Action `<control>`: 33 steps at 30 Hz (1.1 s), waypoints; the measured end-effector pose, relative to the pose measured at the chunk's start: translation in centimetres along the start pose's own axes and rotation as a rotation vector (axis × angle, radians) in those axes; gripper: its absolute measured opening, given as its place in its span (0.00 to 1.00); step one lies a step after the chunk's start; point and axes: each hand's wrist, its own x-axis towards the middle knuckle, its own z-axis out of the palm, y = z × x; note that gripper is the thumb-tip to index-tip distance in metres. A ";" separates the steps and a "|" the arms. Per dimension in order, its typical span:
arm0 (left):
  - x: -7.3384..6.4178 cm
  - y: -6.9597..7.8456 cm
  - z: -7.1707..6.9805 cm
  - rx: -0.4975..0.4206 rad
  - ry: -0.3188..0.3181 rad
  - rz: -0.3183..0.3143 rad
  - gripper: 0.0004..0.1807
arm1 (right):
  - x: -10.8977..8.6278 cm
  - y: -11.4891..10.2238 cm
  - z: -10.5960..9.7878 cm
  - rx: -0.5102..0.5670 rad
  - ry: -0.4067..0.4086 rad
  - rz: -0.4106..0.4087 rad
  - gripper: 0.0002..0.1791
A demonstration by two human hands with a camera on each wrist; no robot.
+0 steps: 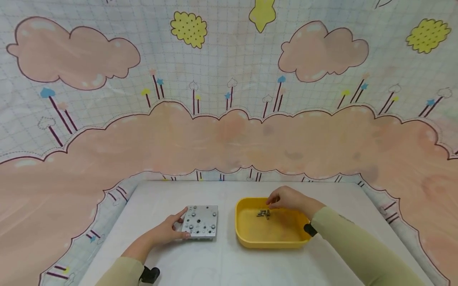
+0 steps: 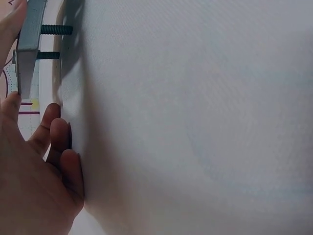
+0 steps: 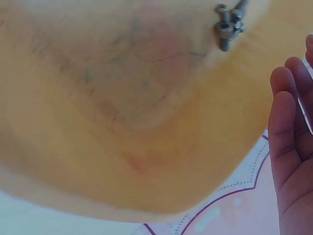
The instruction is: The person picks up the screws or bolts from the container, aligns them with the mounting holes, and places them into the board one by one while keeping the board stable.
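A square silver metal plate with bolts and holes in its top face is at the left of the table. My left hand grips its left side, thumb at the near corner and a finger at the far one. In the left wrist view, threaded bolt shanks stick out of the plate's underside. My right hand reaches over the far rim of a yellow tray, fingers loosely bent just above a small pile of bolts. I see nothing between those fingers, though the fingertips are partly hidden.
A white-covered table lies under the plate and tray. Behind it hangs a patterned cloth with clouds and stars. The tray's raised wall stands around the bolts.
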 end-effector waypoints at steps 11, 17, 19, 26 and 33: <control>0.0 0.1 -0.4 -0.012 0.001 0.001 0.57 | 1.0 0.0 0.4 -0.146 -0.081 -0.036 0.04; 0.1 0.0 -0.1 -0.032 -0.005 -0.006 0.57 | 1.1 -0.4 0.8 -0.271 -0.157 -0.003 0.05; 0.1 0.0 0.0 -0.027 -0.004 -0.002 0.57 | 1.0 -0.4 1.1 -0.307 -0.173 0.003 0.05; -0.3 0.5 -0.4 -0.026 -0.002 -0.008 0.57 | 1.5 -0.3 1.8 -0.333 -0.178 -0.063 0.07; -0.4 0.2 -0.3 -0.027 -0.003 -0.010 0.57 | 2.1 -0.4 2.5 -0.394 -0.207 -0.119 0.06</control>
